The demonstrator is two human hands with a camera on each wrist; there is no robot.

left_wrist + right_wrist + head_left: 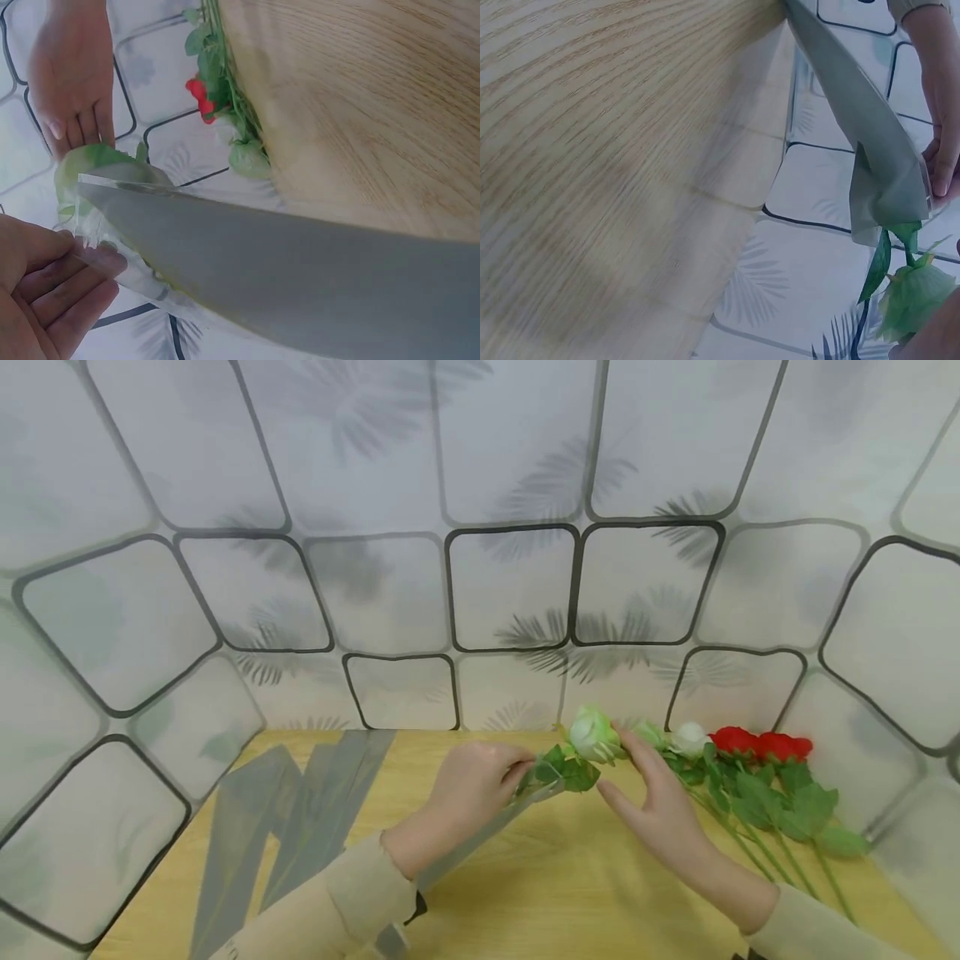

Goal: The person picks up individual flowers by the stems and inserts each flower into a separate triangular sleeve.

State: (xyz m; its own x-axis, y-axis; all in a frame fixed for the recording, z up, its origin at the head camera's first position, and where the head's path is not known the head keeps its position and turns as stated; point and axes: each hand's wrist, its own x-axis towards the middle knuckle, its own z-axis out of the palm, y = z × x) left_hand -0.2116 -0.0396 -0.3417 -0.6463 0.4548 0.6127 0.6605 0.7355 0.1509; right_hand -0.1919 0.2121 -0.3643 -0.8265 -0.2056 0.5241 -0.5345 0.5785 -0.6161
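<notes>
A pale green-white rose (595,735) lies mid-table with its stem inside a grey see-through sleeve (480,835). My left hand (525,772) pinches the sleeve's open mouth just below the leaves. In the left wrist view its fingers (71,281) hold the clear edge of the sleeve (300,262) around the rose (90,161). My right hand (618,764) lies beside the bloom with straight fingers touching its right side. The right wrist view shows the sleeve (870,135), the rose (915,296) hanging from its mouth, and my left hand's fingers (941,150).
More artificial roses lie at the right: a white one (690,739) and red ones (757,746), stems pointing toward me. Several flat grey sleeves (300,810) lie at the left of the wooden table (570,877). A patterned backdrop encloses the table.
</notes>
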